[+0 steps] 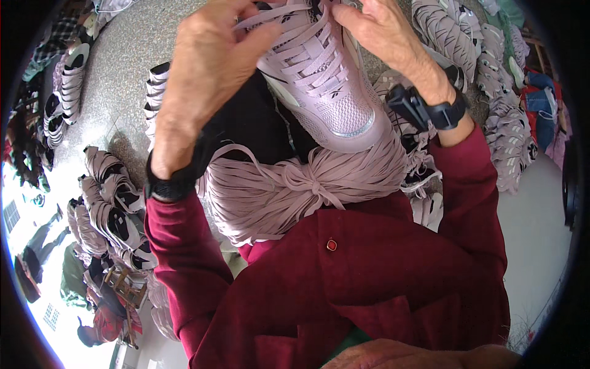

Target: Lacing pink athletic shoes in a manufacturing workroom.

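Largest is the maroon jacket (381, 264), spread around 6 o'clock; its sleeves (184, 246) rise on both sides, the left forearm slanting up to 11 o'clock and the right to 1. At the centre lies a thick bundle of pale pinkish laces (252, 200), tied round its middle. The pale lilac shoe (353, 117) is at 12 o'clock, tilted toe-down and overlapping the bundle; its upper is a fine mesh, its toe edge has a shiny patch, and flat shoelaces (316, 67) criss-cross its front. The left hand (215, 49), at 11, has its thumb stretched along the shoe; the right hand (381, 24), at 1, points its thumb inward near the shoe's opening. The hands are apart, on either side; I cannot tell whether either is clamped on anything. A black strap (445, 115) circles the right wrist.
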